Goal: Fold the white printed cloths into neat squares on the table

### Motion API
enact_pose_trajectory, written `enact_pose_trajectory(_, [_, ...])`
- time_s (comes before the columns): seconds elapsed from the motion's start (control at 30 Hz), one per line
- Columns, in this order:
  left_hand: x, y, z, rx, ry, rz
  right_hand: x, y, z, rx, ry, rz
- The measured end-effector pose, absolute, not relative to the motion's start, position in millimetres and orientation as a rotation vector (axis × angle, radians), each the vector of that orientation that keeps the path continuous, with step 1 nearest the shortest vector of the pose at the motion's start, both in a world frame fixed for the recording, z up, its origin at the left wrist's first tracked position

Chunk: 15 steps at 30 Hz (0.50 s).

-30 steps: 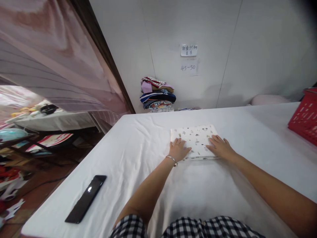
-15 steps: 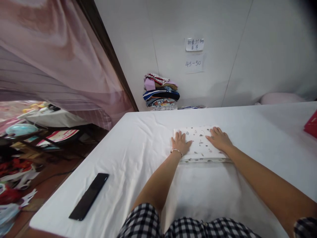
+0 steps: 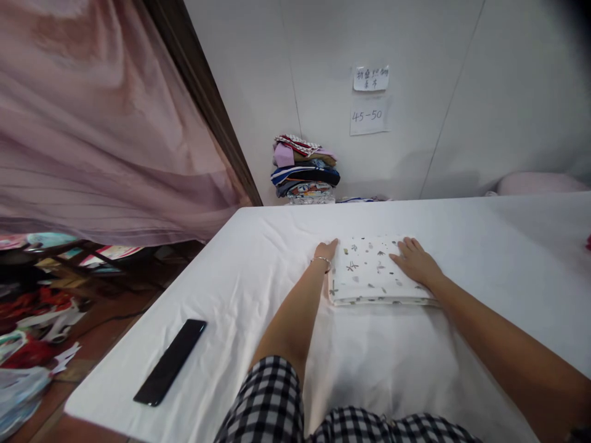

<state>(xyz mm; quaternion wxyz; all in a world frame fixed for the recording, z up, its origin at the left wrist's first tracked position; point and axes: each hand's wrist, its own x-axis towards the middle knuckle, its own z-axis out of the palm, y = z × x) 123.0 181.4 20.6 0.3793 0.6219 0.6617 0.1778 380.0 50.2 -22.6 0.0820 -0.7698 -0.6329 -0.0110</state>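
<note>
A folded white cloth with small printed leaves [image 3: 369,274] lies flat on the white table cover [image 3: 258,307]. My left hand [image 3: 325,250] is at the cloth's left edge near its far corner, fingers together and reaching under or along that edge. My right hand [image 3: 415,261] rests flat on the cloth's right side with the fingers stretched out. A thin bracelet circles my left wrist.
A black phone [image 3: 172,361] lies near the table's front left edge. A stack of folded clothes [image 3: 305,174] stands against the wall behind the table. Two paper notes [image 3: 369,98] hang on the wall. A pink curtain [image 3: 101,141] hangs at left above clutter on the floor.
My left hand has slid off the top of the cloth to its left edge. The right hand stays flat on the cloth. The camera turned left, and the red basket left the view.
</note>
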Motion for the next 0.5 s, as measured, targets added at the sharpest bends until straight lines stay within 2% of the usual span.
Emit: enact_pose_trajectory(0.5, [122.9, 172.6, 9.7, 1.865, 1.781, 0.402, 378.4, 49.1, -21.3, -2.247, -1.88, -0.014])
